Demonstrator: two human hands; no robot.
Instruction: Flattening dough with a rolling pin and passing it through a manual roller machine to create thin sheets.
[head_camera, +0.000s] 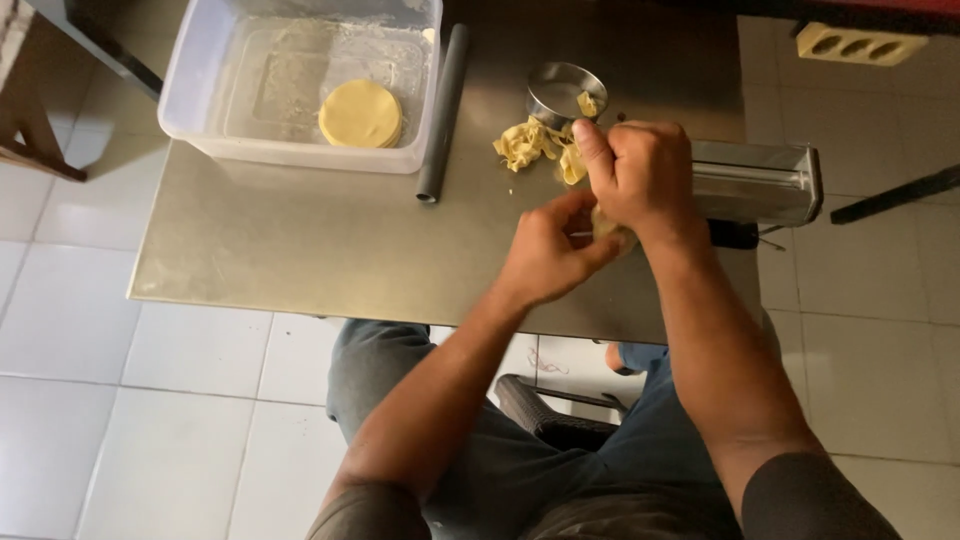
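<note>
Pressing together above the near right part of the grey metal tabletop (300, 250), both hands closed around a small lump of pale yellow dough (606, 226). The left hand (548, 255) cupped it from below with curled fingers, while the right hand (640, 172) gripped it from above, fist nearly shut. Just beyond lay a heap of crumpled yellow dough scraps (528, 143) touching a round steel cutter ring (563, 92). A silver metal pasta roller (755, 182) stood right of the hands. Far left, a clear plastic tub (195, 90) held stacked round dough discs (361, 113), beside a dark cylindrical rolling pin (443, 110).
</note>
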